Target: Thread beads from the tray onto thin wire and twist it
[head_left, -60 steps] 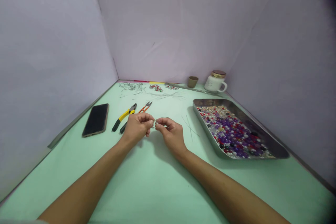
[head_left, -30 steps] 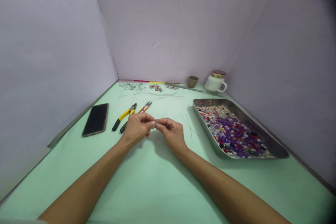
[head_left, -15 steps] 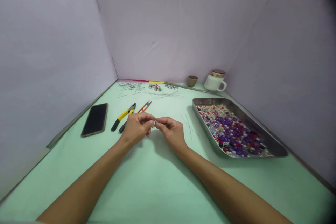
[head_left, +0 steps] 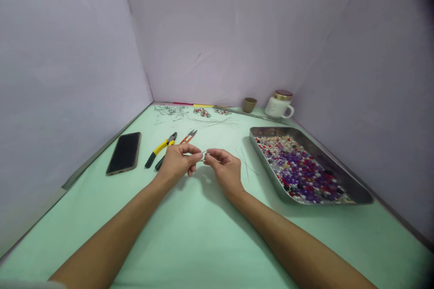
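Between my two hands, above the middle of the table, is a small beaded wire ring [head_left: 204, 156], pale and silvery; much of it is covered by fingertips. My left hand [head_left: 179, 161] pinches its left side with thumb and fingers. On its right side, my right hand [head_left: 225, 167] pinches it between thumb and forefinger. Just behind my left hand lie yellow-and-black pliers [head_left: 162, 146] and orange thread snips [head_left: 188, 137], both partly covered by that hand. A few loose wires [head_left: 245, 162] rest to the right of my right hand.
A metal tray [head_left: 267, 169] of mixed beads [head_left: 305, 171] stands at the right. A phone [head_left: 124, 153] lies at the left. Along the back are wire pieces [head_left: 169, 111], beaded pieces [head_left: 202, 112], a brown cup [head_left: 249, 105] and a lidded white mug [head_left: 278, 105]. Walls enclose the table.
My hands have drawn slightly apart, my right hand shifting a little to the right, so more of the ring shows between the fingertips. The whole view has shifted slightly.
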Available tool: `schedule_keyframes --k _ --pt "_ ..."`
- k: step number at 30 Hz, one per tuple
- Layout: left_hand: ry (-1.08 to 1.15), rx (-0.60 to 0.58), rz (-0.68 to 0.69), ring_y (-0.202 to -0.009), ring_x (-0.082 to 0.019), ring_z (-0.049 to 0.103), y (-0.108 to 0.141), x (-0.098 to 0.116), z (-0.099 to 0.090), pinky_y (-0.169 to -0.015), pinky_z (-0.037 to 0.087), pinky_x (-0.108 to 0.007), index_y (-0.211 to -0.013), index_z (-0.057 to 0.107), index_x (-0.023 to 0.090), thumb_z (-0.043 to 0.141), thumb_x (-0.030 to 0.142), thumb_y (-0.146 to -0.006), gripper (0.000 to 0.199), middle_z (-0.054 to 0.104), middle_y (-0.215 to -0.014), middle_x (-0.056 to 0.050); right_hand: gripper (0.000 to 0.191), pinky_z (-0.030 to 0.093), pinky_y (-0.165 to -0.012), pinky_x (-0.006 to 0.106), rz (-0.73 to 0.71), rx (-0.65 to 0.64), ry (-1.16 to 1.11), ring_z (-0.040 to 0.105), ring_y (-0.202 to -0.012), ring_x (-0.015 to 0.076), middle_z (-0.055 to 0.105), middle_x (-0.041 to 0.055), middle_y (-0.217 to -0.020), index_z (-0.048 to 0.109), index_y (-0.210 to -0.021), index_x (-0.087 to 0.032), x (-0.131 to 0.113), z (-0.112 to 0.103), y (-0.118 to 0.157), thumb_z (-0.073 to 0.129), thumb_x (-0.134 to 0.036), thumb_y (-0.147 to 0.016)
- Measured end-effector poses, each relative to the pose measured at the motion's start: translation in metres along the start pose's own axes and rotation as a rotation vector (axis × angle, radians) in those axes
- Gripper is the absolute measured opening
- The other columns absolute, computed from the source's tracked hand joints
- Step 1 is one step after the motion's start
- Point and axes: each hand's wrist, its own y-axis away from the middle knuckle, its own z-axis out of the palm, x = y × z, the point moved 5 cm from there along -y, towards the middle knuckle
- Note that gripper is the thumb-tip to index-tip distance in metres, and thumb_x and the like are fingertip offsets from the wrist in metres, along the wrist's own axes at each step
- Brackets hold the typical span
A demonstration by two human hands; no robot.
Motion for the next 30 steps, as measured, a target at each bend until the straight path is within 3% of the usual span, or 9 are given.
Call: schedule_keyframes --k 4,10,17,30 --pt "0.166 -0.053 0.007 -0.04 -0.008 0.048 -0.001 -0.005 0.006 -0.039 0.041 -0.021 -0.069 0.059 0.01 0.062 0.029 -0.064 0.019 0.053 -0.046 0.0 0.014 0.049 -0.059 0.027 0.0 0.038 -0.044 0.059 -0.057 0.0127 0.063 0.001 -0.068 0.061 -0.072 -0.015 -0.002 -0.002 0.0 0.064 -0.024 -0.062" --pt "0.411 -0.031 -0.059 -0.046 -0.007 0.051 -0.002 -0.014 0.007 -0.044 0.042 -0.02 -0.072 0.06 0.009 0.067 0.022 -0.058 0.021 0.056 -0.053 -0.001 0.018 0.048 -0.058 0.028 -0.029 0.039 0.025 0.06 -0.057 0.014 0.064 0.0016 -0.066 0.064 -0.073 -0.015 -0.006 -0.002 0.001 0.065 -0.028 -0.06" --pt "0.283 0.047 0.024 -0.04 -0.008 0.047 0.0 -0.008 0.003 -0.038 0.039 -0.02 -0.067 0.059 0.01 0.064 0.02 -0.058 0.015 0.052 -0.044 0.002 0.014 0.048 -0.061 0.028 -0.029 -0.035 -0.003 0.06 -0.061 0.0147 0.065 0.0019 -0.067 0.066 -0.073 -0.017 -0.005 0.0 0.001 0.063 -0.025 -0.062" --pt "0.133 0.034 0.09 -0.038 -0.007 0.044 -0.001 -0.007 0.0 -0.038 0.036 -0.02 -0.068 0.06 0.01 0.061 0.022 -0.062 0.013 0.051 -0.043 0.002 0.014 0.049 -0.062 0.028 0.061 -0.042 -0.131 0.059 -0.059 0.013 0.063 0.0005 -0.061 0.063 -0.067 -0.015 -0.001 0.001 -0.001 0.068 -0.023 -0.057"
